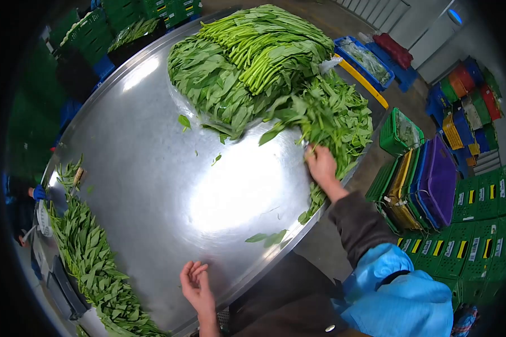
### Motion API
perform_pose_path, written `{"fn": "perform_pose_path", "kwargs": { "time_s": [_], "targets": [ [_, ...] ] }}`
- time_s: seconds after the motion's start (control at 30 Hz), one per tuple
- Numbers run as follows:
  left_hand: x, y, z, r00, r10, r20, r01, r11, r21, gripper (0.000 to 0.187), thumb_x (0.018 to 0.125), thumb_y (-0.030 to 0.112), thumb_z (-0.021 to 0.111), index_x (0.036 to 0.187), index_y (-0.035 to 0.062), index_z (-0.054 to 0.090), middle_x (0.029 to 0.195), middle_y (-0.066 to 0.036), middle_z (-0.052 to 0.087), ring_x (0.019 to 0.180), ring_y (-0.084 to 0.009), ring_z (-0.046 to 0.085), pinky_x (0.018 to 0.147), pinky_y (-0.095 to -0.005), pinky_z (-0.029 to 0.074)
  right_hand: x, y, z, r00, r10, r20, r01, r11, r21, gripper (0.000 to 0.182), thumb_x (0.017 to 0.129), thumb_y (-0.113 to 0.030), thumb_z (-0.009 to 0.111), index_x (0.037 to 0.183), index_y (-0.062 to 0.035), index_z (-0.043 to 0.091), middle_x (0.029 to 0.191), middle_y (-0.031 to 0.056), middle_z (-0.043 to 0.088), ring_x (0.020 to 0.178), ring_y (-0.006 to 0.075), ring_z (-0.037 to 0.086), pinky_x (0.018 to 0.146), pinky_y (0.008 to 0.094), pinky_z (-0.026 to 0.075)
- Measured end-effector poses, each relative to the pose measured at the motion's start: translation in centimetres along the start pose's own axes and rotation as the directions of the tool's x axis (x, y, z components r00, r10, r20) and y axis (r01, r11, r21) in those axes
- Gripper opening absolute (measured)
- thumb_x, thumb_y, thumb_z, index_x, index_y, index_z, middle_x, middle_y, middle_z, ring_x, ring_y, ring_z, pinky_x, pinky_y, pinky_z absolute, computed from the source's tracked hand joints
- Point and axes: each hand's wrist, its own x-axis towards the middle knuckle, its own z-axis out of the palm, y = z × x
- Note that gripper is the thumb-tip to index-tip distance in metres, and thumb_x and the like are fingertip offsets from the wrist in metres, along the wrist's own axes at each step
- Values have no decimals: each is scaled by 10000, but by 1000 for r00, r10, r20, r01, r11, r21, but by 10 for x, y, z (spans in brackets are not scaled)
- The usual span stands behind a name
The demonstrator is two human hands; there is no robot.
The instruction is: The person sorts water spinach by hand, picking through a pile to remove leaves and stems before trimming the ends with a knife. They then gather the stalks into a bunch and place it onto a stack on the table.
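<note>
The right hand [321, 164] is reaching out at about two o'clock, its fingers closing into the loose bunch of long-stemmed green leafy vegetables [334, 121] lying at the right rim of the round, shiny stainless-steel tabletop [152, 168]; the hand is gripping stems at the near end of that bunch. The left hand [195, 286] is hovering at six o'clock over the near rim of the tabletop, palm open, fingers spread and slightly curled, holding nothing.

Just beyond the bunch, at twelve o'clock, a tall heap of stacked green leafy vegetables [247, 62] is sitting on the tabletop, stems showing on top and leaves spilling down toward the centre. A few loose green leaves [267, 238] are lying near the front edge, between the two hands. At eight o'clock, a long row of green leafy vegetables [93, 258] is running along the left rim. On the floor at three o'clock, green plastic crates [483, 230] are standing beside a stack of purple, blue and yellow crates [427, 182] tipped on their sides.
</note>
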Motion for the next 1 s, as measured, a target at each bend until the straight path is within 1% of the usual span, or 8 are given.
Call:
{"fn": "perform_pose_path", "kwargs": {
  "time_s": [0.1,0.17,0.23,0.33,0.47,0.6,0.8,1.0],
  "targets": [
    [2,4,8,996,-3,94,-7,994,105,283,879,18,566,1149,-50,517,995,-142,635,878,-149,625,809,-267,479,48,7,-5,992,0,-130,3,1000,19,323,879,-285,556,1111,-65,605,848,147,630,691,276,606,612,405,481],
    [5,-3,10,979,-84,185,46,978,203,249,883,46,581,1112,-46,544,921,-121,649,825,-135,625,767,-258,485,48,-8,-4,936,283,209,-344,614,711,340,893,-275,573,1100,-7,594,753,66,606,567,164,568,505,330,458],
    [2,-32,11,920,-231,318,165,961,220,207,890,112,609,1035,-35,598,758,-66,663,708,-107,615,680,-242,488,12,-43,-23,847,328,418,-528,426,735,340,897,-271,594,1098,4,591,691,7,561,489,95,495,412,253,388],
    [10,-72,47,738,-406,539,347,914,213,235,895,102,600,1094,-18,559,936,-85,631,799,-139,611,729,-260,494,-49,-68,-34,765,272,583,-644,298,705,306,907,-260,588,1086,-12,600,687,1,558,468,89,474,400,235,372],
    [27,-40,141,727,26,686,172,961,-218,641,827,38,646,1385,17,331,1388,-169,374,1229,-230,445,934,-322,438,-107,-91,-44,912,110,395,-392,512,765,280,929,-221,559,1074,13,611,755,13,575,629,116,534,566,276,458],
    [44,49,132,853,384,353,-207,870,-447,570,828,-11,584,1362,18,388,1399,-178,387,1285,-256,409,941,-361,454,-126,-100,-86,914,-222,339,42,884,466,281,860,-185,610,1098,-34,621,846,81,594,753,235,582,690,342,477],
    [57,30,57,987,160,25,-150,960,-238,359,899,44,532,1249,-11,474,1214,-164,555,1015,-235,609,780,-307,511,-216,-141,-32,678,-672,299,448,700,557,139,802,-166,640,933,-126,617,819,61,531,838,244,552,699,391,465],
    [35,-1,18,994,-1,-107,-12,992,-122,341,905,76,559,1231,10,485,1126,-137,594,898,-202,637,698,-276,503,-94,-40,-43,918,-319,234,273,939,211,126,816,-167,599,915,-144,674,842,67,593,812,273,564,679,405,472]
  ]
}}
